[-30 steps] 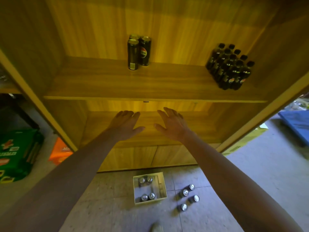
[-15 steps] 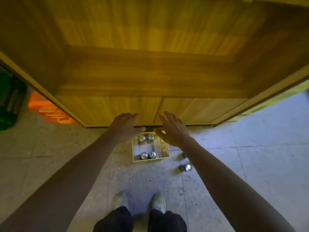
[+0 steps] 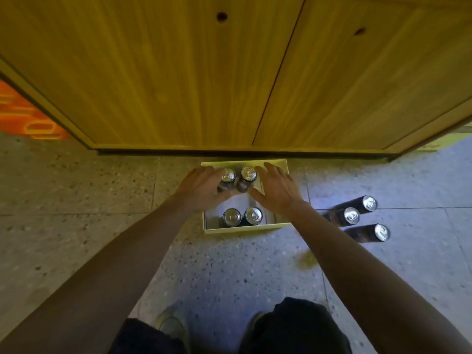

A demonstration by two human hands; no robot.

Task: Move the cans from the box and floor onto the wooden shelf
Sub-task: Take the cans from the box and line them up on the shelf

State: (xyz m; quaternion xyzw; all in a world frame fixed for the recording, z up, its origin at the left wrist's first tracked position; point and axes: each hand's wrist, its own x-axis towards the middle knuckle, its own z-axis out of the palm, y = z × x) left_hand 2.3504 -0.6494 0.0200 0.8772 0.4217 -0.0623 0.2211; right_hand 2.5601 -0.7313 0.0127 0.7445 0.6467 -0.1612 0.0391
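A small white box (image 3: 242,229) sits on the floor against the cabinet base. Two black cans stand at its far end, the left one (image 3: 227,174) and the right one (image 3: 249,173), and two more stand at its near end (image 3: 232,217) (image 3: 253,215). My left hand (image 3: 201,187) curls its fingers around the body of the far left can. My right hand (image 3: 277,191) is beside the far right can with fingers spread and its thumb at the can's side. Three cans stand on the floor to the right (image 3: 369,203) (image 3: 352,215) (image 3: 381,232). The shelf is out of view.
Closed wooden cabinet doors (image 3: 178,72) fill the upper half, directly behind the box. An orange crate (image 3: 28,118) sits at the far left. My shoes (image 3: 173,325) and dark trouser legs are at the bottom, on the speckled tile floor (image 3: 76,190).
The view has dropped from the shelf to the floor. Both hands have come down from in front of the cabinet into the box, around the two far cans.
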